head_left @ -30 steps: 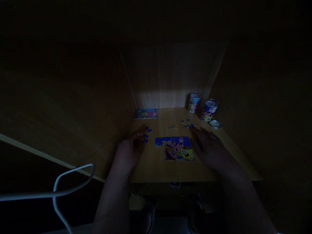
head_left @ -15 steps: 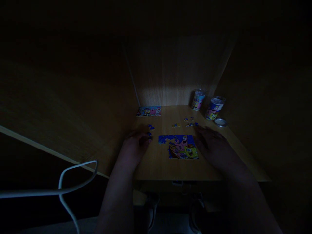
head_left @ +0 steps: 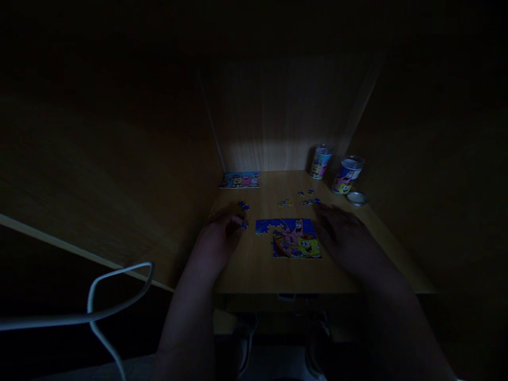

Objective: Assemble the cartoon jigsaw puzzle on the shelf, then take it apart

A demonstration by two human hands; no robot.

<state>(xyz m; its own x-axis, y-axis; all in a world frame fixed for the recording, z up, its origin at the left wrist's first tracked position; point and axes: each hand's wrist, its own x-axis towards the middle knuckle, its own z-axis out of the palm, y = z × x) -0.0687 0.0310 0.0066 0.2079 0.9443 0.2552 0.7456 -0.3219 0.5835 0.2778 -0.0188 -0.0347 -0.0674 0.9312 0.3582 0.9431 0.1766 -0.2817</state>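
The left hand seems to pinch a blue puzzle piece, likely light, thin card best nipped by its edges, while the right hand lies spread flat on the surface.

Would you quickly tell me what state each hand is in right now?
Left hand: fingers curled at a loose blue puzzle piece; too dark to tell if gripped.
Right hand: open, resting flat beside the partly built puzzle.

Bare light-wood desktop lies open at lower middle, below the colourful half-built jigsaw; cartoon-printed round tins and scattered blue loose pieces crowd centre right.
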